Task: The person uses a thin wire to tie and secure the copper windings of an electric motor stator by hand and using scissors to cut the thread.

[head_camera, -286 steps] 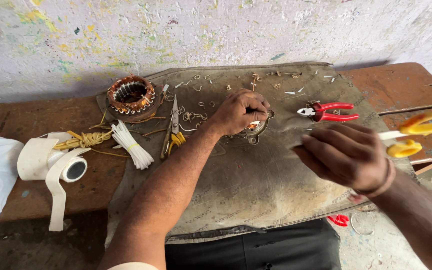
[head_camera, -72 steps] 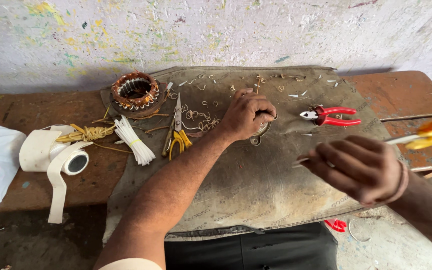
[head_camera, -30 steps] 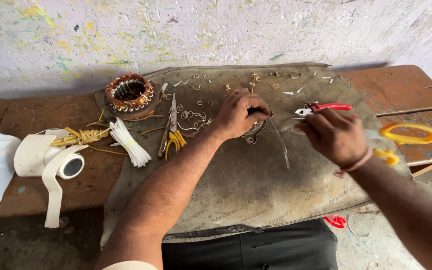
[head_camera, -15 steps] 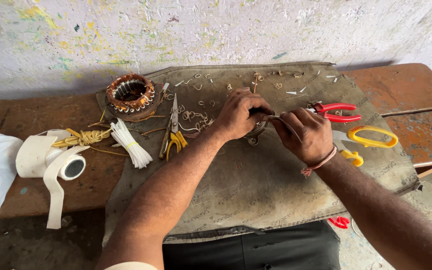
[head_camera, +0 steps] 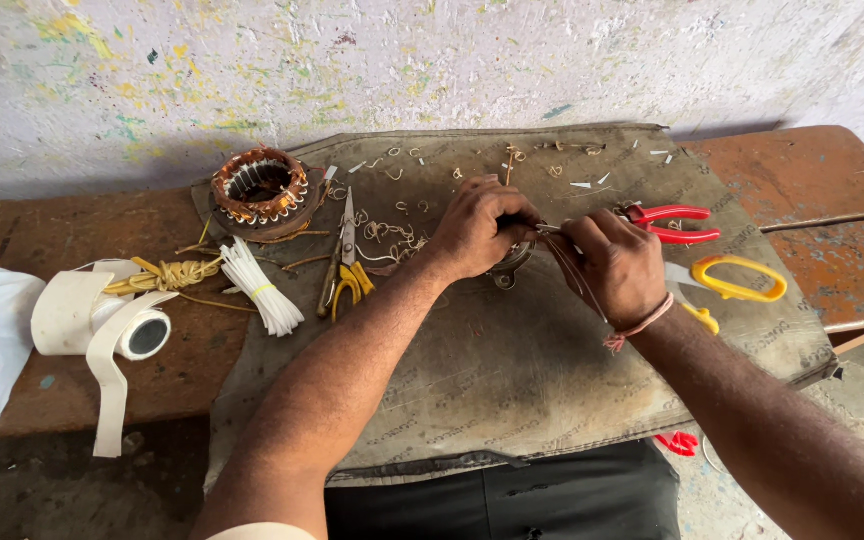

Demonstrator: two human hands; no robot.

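My left hand [head_camera: 479, 225] presses down on a small round metal motor part [head_camera: 512, 262] that lies on the grey cloth [head_camera: 492, 370]; the hand hides most of the part. My right hand [head_camera: 620, 262] is closed on a strand of copper wire [head_camera: 564, 270] that runs from the part down past my fingers. The two hands nearly touch over the part.
A copper-wound stator [head_camera: 261, 189] sits at the cloth's back left. Yellow-handled pliers [head_camera: 345, 262], white ties [head_camera: 258, 283] and a white tape roll [head_camera: 102, 325] lie to the left. Red-handled pliers [head_camera: 674, 222] and yellow scissors [head_camera: 737, 283] lie to the right on the wooden bench [head_camera: 812, 180].
My right hand has moved left from the bench's right side to the motor part, drawing the wire with it. My left hand has stayed on the part.
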